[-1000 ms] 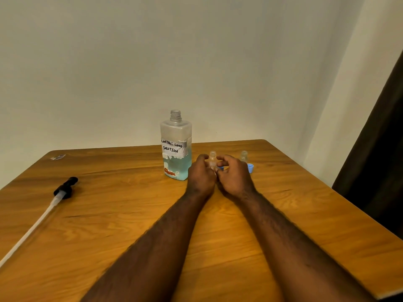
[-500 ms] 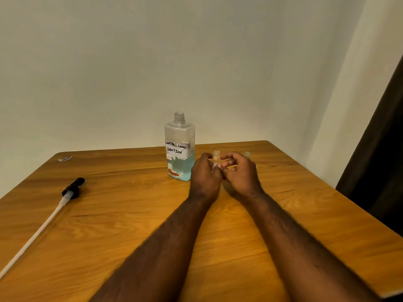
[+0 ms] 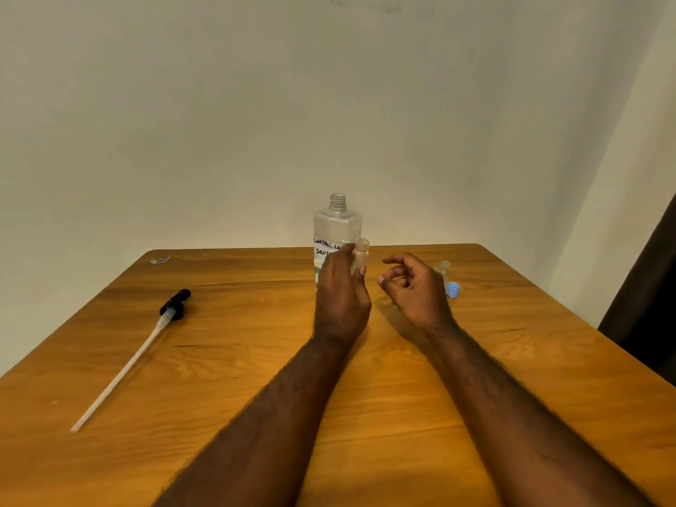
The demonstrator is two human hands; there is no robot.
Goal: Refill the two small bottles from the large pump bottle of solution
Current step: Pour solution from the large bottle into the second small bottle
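Wooden desk checked. Found pump out, big bottle open. Noted left hand gripping uncapped small bottle; right hand half-curled, contents unclear. Judged refills outstanding.

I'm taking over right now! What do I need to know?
Left hand: holds a small clear uncapped bottle.
Right hand: loosely curled, nothing seen in it.
Large clear square bottle of blue solution stands behind, pump off; black pump with white tube lies far left.
Second small clear bottle and blue cap sit at right.
Done: tops off. Left: fill both, recap.
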